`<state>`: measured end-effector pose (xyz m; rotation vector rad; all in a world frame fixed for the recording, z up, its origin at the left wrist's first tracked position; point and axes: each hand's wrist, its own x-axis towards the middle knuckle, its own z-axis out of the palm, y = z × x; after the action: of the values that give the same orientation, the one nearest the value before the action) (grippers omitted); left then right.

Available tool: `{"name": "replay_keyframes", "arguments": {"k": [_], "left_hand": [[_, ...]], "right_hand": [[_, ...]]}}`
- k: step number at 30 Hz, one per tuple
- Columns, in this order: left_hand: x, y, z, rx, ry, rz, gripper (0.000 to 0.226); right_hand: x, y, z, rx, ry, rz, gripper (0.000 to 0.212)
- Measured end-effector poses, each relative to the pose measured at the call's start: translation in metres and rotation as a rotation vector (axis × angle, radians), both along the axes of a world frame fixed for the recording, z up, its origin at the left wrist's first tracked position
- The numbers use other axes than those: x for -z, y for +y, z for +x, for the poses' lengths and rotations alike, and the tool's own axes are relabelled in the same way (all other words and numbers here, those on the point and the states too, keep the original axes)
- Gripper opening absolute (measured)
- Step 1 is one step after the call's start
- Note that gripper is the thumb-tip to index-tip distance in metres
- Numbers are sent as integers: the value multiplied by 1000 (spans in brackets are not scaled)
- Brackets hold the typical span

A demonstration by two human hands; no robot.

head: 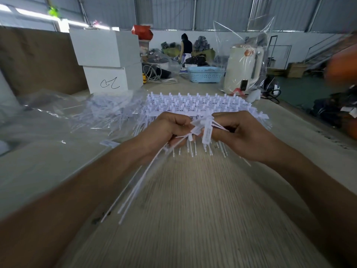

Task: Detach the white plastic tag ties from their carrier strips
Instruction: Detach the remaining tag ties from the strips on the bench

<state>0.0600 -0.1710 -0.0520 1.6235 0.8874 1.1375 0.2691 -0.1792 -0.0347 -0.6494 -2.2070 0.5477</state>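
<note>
Two bare forearms, no sleeves, rings or watch; left hand (166, 130) and right hand (237, 132) ungloved.

Soft, even daylight fills the scene, brightest from blown-out windows (38, 16) at the far left. The pale wood-grain counter (193, 219) shows streaky motion blur. The wide lens bends the edges; an orange shape (343, 62) at the far right is smeared. Shadows are faint.

Corrugated metal walls (222, 12) behind a cluttered wood-grain table (193, 219).
</note>
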Motion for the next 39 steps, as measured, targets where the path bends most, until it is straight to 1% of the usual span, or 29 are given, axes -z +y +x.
{"name": "replay_keyframes", "arguments": {"k": [3, 4, 6, 7, 8, 9, 10, 11, 13, 14, 16, 18, 20, 22, 24, 26, 28, 30, 32, 33, 35, 36, 39], "left_hand": [[-1, -2, 0, -7, 72, 15, 21], [-3, -4, -2, 12, 126, 37, 19], [-7, -9, -7, 70, 317, 85, 16], [-8, -11, -10, 93, 422, 110, 15], [-8, -11, -12, 97, 487, 134, 22], [-7, -11, -12, 77, 502, 147, 27], [-6, -10, -12, 35, 481, 157, 27], [-6, -10, -10, -18, 451, 180, 24], [-7, -11, -7, -74, 403, 214, 20], [-8, -11, -5, -79, 392, 226, 20], [-9, -11, -3, -85, 379, 244, 20], [-9, -12, -1, -76, 373, 261, 22], [-9, -14, 1, -71, 366, 291, 25], [-9, -14, 1, -98, 329, 318, 27], [-9, -13, -1, -115, 265, 331, 27], [-9, -13, -1, -113, 254, 368, 27], [-6, -11, 0, -145, 302, 408, 26], [-3, -8, 2, -219, 358, 408, 22], [0, -5, 2, -276, 443, 361, 6], [0, -4, 2, -294, 488, 329, 7], [2, -3, 1, -324, 530, 292, 24], [2, -3, 1, -338, 520, 294, 29], [0, -3, 3, -332, 423, 315, 31]], "right_hand": [[2, 4, 2, 26, -49, 18, 39], [2, 4, 3, 47, -91, 43, 41], [-1, 6, 8, 124, -136, 123, 38], [-4, 8, 12, 183, -118, 151, 38], [-7, 11, 17, 236, -66, 143, 44], [-9, 13, 23, 269, 3, 111, 52], [-11, 15, 27, 296, 75, 64, 55], [-12, 16, 28, 320, 133, 11, 50], [-9, 14, 22, 351, 149, -111, 37], [-6, 12, 16, 356, 131, -176, 36], [2, 6, 4, 348, 133, -268, 37], [8, 2, -8, 343, 189, -348, 39], [13, -1, -19, 336, 252, -500, 38], [15, -2, -23, 326, 299, -634, 42], [14, -2, -23, 319, 316, -707, 38], [13, -2, -23, 284, 321, -756, 33], [14, -4, -22, 220, 330, -753, 30], [16, -4, -23, 184, 351, -705, 25], [16, -3, -24, 224, 363, -646, 25], [16, -3, -24, 255, 359, -608, 25], [16, -3, -25, 302, 327, -524, 27], [17, -3, -26, 314, 306, -485, 28], [17, -6, -29, 324, 313, -384, 24]]}}
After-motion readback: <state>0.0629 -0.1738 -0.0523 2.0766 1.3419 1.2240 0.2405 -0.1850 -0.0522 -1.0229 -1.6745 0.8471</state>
